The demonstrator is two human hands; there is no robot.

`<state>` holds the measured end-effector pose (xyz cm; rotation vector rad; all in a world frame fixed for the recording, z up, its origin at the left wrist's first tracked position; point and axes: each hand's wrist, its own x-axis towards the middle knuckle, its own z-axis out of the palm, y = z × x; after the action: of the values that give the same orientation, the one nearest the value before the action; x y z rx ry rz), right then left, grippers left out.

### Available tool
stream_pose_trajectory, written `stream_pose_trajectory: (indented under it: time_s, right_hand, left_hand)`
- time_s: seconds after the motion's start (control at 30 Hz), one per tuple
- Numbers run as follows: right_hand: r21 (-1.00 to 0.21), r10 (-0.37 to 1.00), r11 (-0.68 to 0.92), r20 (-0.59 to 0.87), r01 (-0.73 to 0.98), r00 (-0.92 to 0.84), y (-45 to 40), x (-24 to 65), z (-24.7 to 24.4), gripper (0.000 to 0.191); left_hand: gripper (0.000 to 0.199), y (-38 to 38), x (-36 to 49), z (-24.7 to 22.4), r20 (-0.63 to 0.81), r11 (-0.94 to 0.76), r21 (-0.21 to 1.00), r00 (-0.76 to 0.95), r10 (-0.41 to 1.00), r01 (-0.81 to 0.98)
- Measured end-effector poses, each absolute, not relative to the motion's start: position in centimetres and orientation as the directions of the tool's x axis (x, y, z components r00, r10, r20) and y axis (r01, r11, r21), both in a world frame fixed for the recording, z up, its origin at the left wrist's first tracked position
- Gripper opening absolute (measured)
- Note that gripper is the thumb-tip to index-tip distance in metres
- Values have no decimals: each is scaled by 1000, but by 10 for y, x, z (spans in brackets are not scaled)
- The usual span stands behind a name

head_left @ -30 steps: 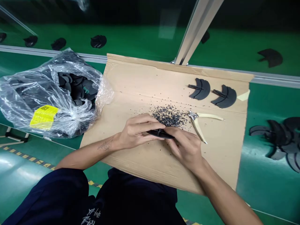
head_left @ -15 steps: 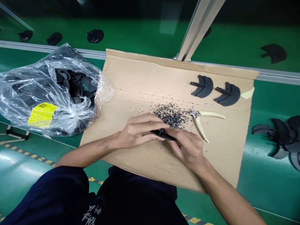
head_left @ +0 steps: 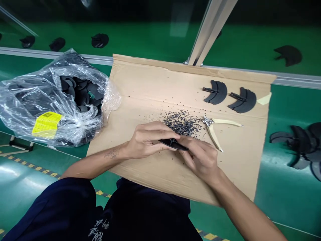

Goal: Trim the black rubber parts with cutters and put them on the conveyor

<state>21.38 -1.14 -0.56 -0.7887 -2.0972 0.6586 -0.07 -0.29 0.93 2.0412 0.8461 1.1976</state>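
My left hand (head_left: 150,140) and my right hand (head_left: 200,157) pinch a small black moulded part (head_left: 173,144) between them, and my fingers hide much of it. Just beyond my fingers lies a heap of black plastic scraps (head_left: 182,123) on a flattened cardboard sheet (head_left: 150,80). Right of my right hand rest cream-handled side cutters (head_left: 212,129), not touching either hand. Two black fan-shaped parts with thin stems (head_left: 217,92) (head_left: 242,100) lie near the sheet's far edge.
A clear plastic bag (head_left: 30,100) with a yellow label (head_left: 46,124) holds black parts at the left. More black parts (head_left: 303,145) lie in a pile on the green belt at the right. An aluminium post (head_left: 210,30) rises behind the cardboard.
My hands stay almost in place, still holding the black part. Its right end has dipped slightly, and the whole view has shifted a little.
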Motion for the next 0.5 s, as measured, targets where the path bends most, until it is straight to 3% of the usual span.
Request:
stream_pose_trajectory:
  time_s: [0.23,0.5]
  right_hand:
    - [-630,699,701,512,335,-500,-12,214,-5,24]
    - [-706,732,644,457,294,-505,-13,213,-2,16]
  left_hand:
    - [23,-1,-1,9,517,-622,755,394,760,209]
    - [21,-2,-3,11,502,-616,758,414,760,212]
